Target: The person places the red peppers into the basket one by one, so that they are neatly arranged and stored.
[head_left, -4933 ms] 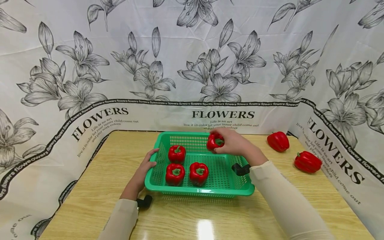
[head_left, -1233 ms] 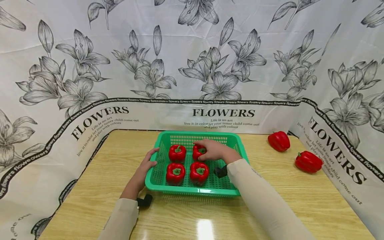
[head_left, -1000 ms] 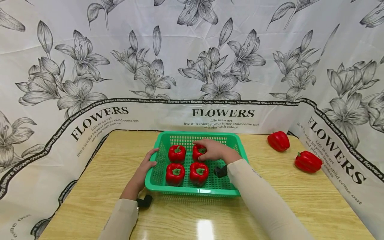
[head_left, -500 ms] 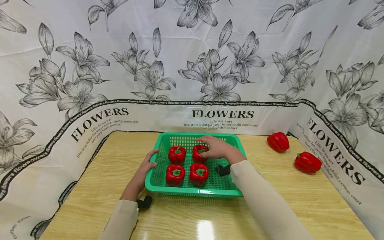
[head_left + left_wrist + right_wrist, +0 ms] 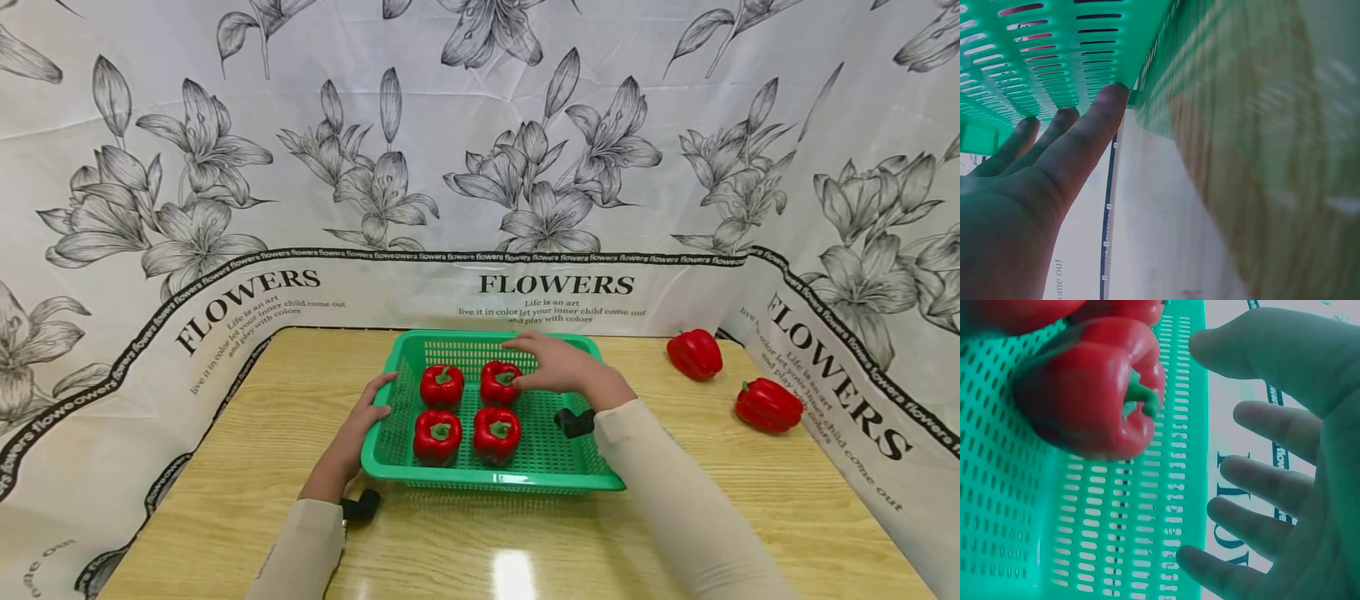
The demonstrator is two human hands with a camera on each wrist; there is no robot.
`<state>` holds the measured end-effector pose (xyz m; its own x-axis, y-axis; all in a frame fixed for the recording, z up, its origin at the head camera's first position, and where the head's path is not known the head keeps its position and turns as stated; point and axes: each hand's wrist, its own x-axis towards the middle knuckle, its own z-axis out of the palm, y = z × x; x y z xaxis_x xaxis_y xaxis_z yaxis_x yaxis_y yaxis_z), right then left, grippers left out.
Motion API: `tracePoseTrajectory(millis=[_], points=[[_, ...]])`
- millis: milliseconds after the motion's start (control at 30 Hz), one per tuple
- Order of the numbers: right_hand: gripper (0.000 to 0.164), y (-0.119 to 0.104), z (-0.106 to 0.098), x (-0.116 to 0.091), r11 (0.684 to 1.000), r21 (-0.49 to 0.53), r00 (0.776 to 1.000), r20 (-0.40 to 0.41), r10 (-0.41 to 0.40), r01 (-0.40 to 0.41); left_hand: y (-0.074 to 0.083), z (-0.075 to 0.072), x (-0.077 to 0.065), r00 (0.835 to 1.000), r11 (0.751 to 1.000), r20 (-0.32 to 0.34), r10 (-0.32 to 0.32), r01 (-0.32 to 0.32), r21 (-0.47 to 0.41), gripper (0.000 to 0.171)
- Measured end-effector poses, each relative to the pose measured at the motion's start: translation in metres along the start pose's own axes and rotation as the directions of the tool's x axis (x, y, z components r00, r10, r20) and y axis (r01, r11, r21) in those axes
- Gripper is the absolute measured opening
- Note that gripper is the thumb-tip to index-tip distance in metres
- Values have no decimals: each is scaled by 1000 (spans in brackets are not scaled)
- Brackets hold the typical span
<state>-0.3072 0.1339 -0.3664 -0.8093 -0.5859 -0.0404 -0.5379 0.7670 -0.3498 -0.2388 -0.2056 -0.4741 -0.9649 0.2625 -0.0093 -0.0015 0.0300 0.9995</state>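
In the head view, a green plastic basket [image 5: 495,478] holds several red bell peppers in two rows. My left hand [image 5: 358,429] rests against the basket's left end; in the left wrist view its straight fingers [image 5: 1085,140] lie along the slotted outer wall. Above the basket's back right part, my right hand [image 5: 558,367] is spread with nothing in it. Nearest to it stands the back right bell pepper [image 5: 498,382], stem up. The right wrist view shows a gap between that bell pepper [image 5: 1088,394] and the hand [image 5: 1285,469].
Two more red bell peppers, one farther back [image 5: 695,354] and one nearer [image 5: 768,406], lie on the wooden table [image 5: 442,550] right of the basket. A white flower-printed cloth [image 5: 405,292] hangs behind and along both sides.
My right hand brought a bell pepper into the basket, set it at the back right of the others, then let go and drew up to the right. The left hand stayed put.
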Motion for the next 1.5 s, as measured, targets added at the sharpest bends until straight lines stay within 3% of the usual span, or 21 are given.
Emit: tracePoseTrajectory(millis=[333,800,1500], points=[[63,19,-8,-16,1000,-13,999,-43,-18,18,-1,0,0,1000,1000,-2,5,-5,0,57],[50,48,-23,-41,1000,-27,985,-169,-11,6,-1,0,0,1000,1000,3,9,-9,9,56],[48,92,-44,-80,984,-63,976,-147,159,-169,-1,-1,0,1000,1000,11,22,-22,-4,58]])
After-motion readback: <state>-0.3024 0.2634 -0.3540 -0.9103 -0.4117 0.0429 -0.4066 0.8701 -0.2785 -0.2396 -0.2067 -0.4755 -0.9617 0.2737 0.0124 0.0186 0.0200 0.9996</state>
